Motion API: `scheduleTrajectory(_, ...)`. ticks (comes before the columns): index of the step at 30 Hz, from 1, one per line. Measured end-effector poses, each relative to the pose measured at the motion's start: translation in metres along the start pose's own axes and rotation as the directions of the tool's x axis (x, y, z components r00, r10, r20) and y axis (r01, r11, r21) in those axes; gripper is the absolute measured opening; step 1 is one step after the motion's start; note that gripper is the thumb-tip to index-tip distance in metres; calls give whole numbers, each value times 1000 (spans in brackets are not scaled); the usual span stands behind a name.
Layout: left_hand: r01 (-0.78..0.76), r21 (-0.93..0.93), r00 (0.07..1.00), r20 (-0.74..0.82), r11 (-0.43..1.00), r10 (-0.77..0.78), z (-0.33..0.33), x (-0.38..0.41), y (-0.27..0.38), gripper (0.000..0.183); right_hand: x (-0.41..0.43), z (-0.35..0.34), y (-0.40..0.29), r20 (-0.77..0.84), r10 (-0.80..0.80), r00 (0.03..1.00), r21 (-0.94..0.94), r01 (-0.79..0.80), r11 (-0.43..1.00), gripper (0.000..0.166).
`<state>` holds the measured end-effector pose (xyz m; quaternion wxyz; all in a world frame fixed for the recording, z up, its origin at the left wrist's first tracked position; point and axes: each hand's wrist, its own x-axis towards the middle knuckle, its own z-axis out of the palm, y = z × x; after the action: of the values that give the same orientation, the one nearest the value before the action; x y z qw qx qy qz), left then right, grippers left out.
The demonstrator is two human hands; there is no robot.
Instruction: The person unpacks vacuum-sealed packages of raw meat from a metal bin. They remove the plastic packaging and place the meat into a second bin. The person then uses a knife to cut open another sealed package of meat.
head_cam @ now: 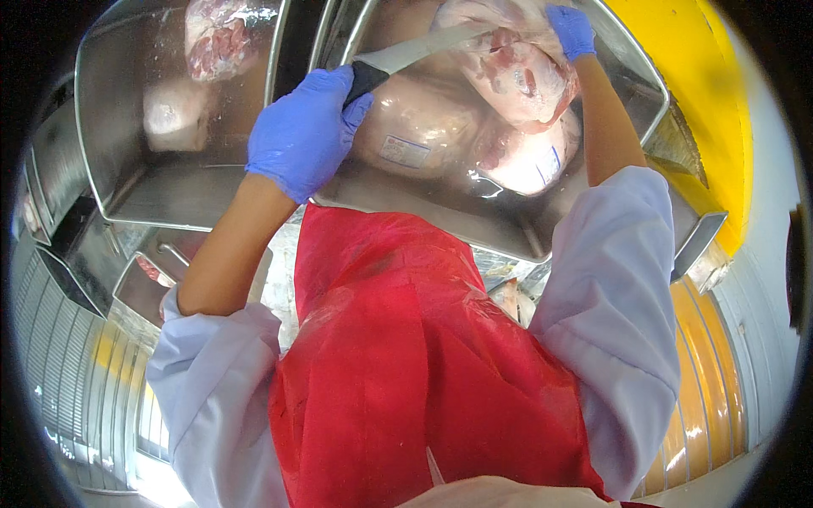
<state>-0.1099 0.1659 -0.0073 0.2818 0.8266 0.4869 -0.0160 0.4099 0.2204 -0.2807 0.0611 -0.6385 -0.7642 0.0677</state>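
In a blue glove, my left hand (302, 130) grips the black handle of a knife (413, 51). Its broad steel blade points up and right, with the tip against a large piece of raw meat (517, 76). My right hand (573, 32), also gloved in blue, rests on the upper right side of that piece; its fingertips are partly out of sight. Beneath and beside the piece lie a shrink-wrapped meat cut (422, 120) with a printed label and another wrapped cut (527, 155) with a label. All sit in a deep steel tub (438, 219).
On the left, a second steel tub (181, 190) holds a pale wrapped piece (174, 117) and a redder piece of meat (222, 44). Smaller metal containers stand at the lower left. A yellow surface (718, 127) curves along the right, beside a metal trough (698, 244).
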Motion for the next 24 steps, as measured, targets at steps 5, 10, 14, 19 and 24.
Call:
scheduleTrajectory(5, -26, 78, 999, 47, 997, 22, -7, 24, 15, 32, 16, -14, -44, 24, -128, 992, -324, 129, 937, 17)
scheduleTrajectory(10, -8, 105, 993, 117, 994, -4, -16, 31, 32, 35, 22, -9, -54, -96, -50, 994, -190, 31, 981, 14)
scheduleTrajectory(14, 18, 157, 987, 153, 987, -43, -22, 41, 44, 34, 29, -3, -57, -6, -57, 998, -320, 52, 946, 14)
scheduleTrajectory(19, -11, 195, 982, 186, 981, -25, -31, 50, 70, 32, 38, -19, -74, -234, -265, 936, -346, 175, 922, 15)
scheduleTrajectory(24, -85, 353, 968, 252, 932, -7, -46, 73, 100, 34, 47, -22, -77, -219, -301, 928, -353, 212, 911, 17)
